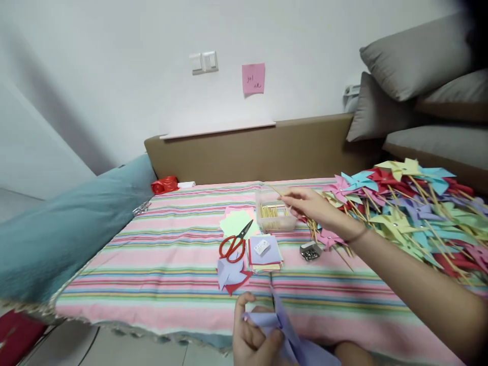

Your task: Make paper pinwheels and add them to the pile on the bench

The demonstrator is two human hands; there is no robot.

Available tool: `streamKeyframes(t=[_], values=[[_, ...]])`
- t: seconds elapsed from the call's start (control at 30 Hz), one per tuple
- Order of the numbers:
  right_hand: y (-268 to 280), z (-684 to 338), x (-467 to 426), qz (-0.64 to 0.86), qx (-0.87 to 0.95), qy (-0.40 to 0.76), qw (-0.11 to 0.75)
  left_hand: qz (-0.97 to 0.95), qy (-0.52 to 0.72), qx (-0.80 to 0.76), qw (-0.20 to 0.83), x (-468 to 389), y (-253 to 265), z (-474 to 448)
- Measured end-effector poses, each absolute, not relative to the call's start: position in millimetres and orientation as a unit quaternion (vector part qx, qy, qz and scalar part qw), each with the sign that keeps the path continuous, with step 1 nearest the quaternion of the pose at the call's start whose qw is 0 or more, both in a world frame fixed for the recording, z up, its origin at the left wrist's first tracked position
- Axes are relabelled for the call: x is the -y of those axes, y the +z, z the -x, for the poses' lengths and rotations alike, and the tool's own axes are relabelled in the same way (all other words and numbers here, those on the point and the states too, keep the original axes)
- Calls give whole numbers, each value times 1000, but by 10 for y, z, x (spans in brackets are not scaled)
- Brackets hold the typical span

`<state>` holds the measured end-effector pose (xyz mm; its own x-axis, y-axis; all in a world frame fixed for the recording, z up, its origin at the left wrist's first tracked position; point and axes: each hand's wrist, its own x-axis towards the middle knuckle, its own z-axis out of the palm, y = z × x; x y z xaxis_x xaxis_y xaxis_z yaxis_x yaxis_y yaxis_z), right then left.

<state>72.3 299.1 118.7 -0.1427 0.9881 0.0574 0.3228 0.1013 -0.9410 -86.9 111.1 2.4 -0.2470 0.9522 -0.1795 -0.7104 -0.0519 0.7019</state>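
My left hand, low in the view, pinches a folded purple paper pinwheel between thumb and fingers. Thumb and fingertips of my right hand close on a thin wooden stick above a clear plastic box. Short gold-coloured sticks lie inside that box. Just in front of it is a stack of coloured paper squares with a small white label on top. Red-handled scissors rest across light green paper. Purple and red cut pieces lie below the scissors.
Finished pinwheels on sticks are heaped at the right. A small open box of metal fasteners sits before them. Grey cushions are piled at the back right. A red wrapped item lies at the far left of the striped cloth.
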Motion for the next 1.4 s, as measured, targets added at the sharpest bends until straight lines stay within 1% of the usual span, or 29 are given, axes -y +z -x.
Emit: streamKeyframes(t=[0.07,0.23,0.37,0.5,0.67,0.83,1.13,1.4], values=[[1176,-792,-2446,457,635,424,456,-182,703,-342,596,-955,192,856],[937,-869,-1226,448,583,432,523,-204,696,-292,624,-555,422,730],[707,-873,-475,470,528,452,544,-174,691,-275,645,-272,402,580],[556,-901,-12,482,540,440,531,-133,690,-223,676,-82,395,419],[429,-955,240,474,547,423,546,-142,665,-181,710,13,442,267],[449,-970,368,510,535,413,532,-167,674,-158,702,16,452,198],[551,-1003,325,472,595,409,506,-158,679,-198,689,15,393,222],[461,-1017,308,494,616,383,480,-201,671,-204,684,-28,273,257]])
